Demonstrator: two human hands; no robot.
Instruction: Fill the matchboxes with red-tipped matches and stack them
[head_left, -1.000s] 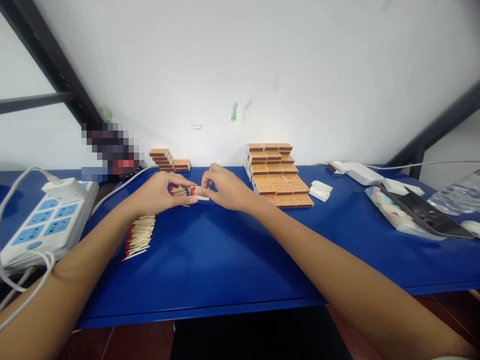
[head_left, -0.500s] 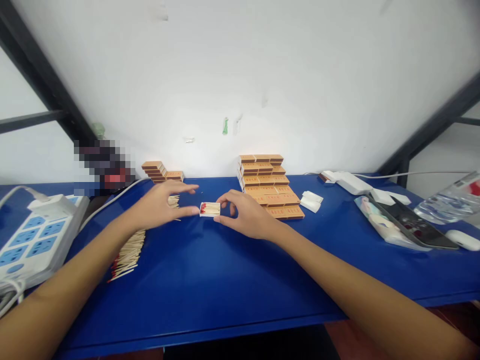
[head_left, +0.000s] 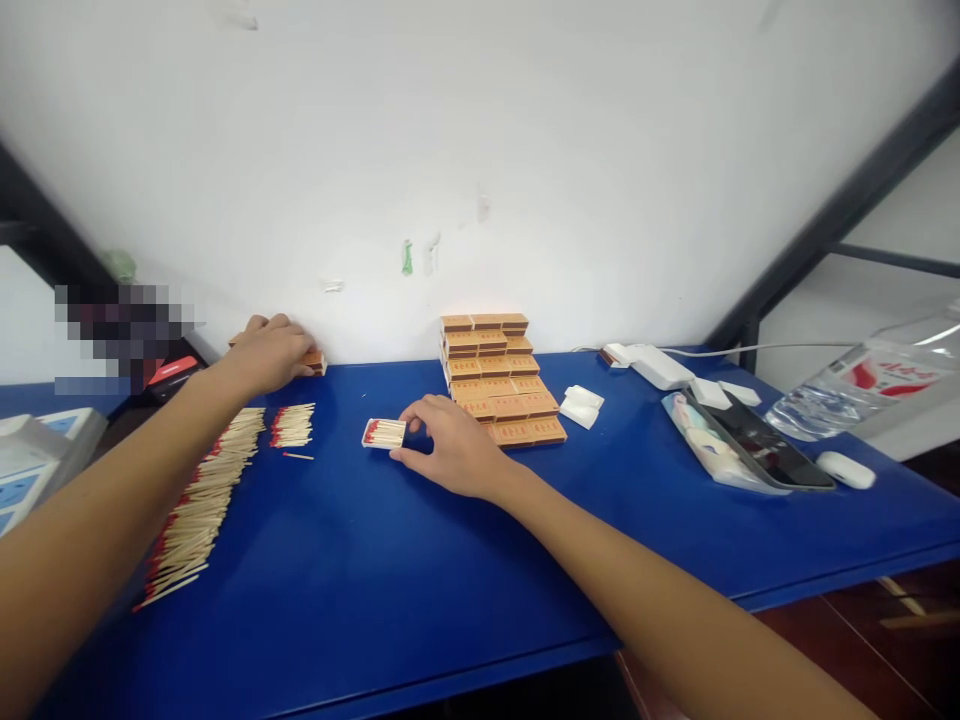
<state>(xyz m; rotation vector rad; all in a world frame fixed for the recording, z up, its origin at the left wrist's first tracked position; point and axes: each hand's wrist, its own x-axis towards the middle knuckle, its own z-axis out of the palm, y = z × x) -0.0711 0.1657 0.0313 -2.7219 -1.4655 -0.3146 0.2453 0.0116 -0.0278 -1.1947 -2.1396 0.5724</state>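
On the table, one tray; two match piles.

One stepped stack of matchboxes, three boxes across its top row, the total too many to count. Left of that stack: one open tray of matches, one small bundle of loose matches, one long heap, one stray match. Right of it: two white trays, one phone, one plastic bottle. Two hands in view: left hand, right hand.
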